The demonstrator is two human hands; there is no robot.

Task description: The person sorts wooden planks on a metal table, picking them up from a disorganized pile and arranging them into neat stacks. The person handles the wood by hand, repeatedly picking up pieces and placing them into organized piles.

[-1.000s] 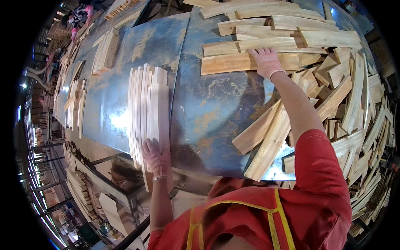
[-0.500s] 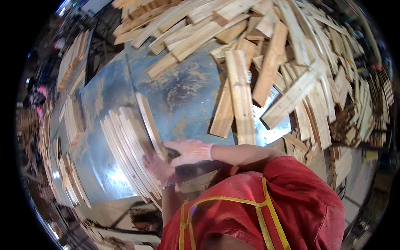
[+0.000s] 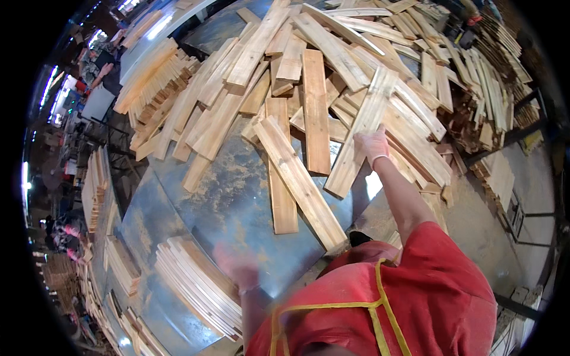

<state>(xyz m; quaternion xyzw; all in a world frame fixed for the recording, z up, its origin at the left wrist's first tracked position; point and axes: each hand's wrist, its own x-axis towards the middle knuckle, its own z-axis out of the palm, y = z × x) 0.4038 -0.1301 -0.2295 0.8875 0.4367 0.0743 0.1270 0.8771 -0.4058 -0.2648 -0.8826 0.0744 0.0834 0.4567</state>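
My right hand [image 3: 373,146], in a pale glove, grips the right edge of a light wooden board [image 3: 350,163] that slants across the pile. My left hand [image 3: 238,267], also gloved, is smeared by motion, so its fingers do not show clearly. It hangs over the metal tabletop [image 3: 228,204], just right of a row of boards [image 3: 193,282] lying side by side. Two crossed boards lie between my hands, a pale one [image 3: 300,181] on top of a browner one [image 3: 283,202]. A reddish-brown board [image 3: 315,113] lies left of the gripped one.
A large jumbled heap of boards [image 3: 255,53] covers the table's far side and right. At the far left stands a neat stack [image 3: 151,89]. Smaller bundles [image 3: 122,264] lie along the left edge. Another person [image 3: 65,234] is at the left rim.
My right hand has left the row of boards and reached right to a board in the heap. My left hand has come off the row. The view has shifted toward the heap.
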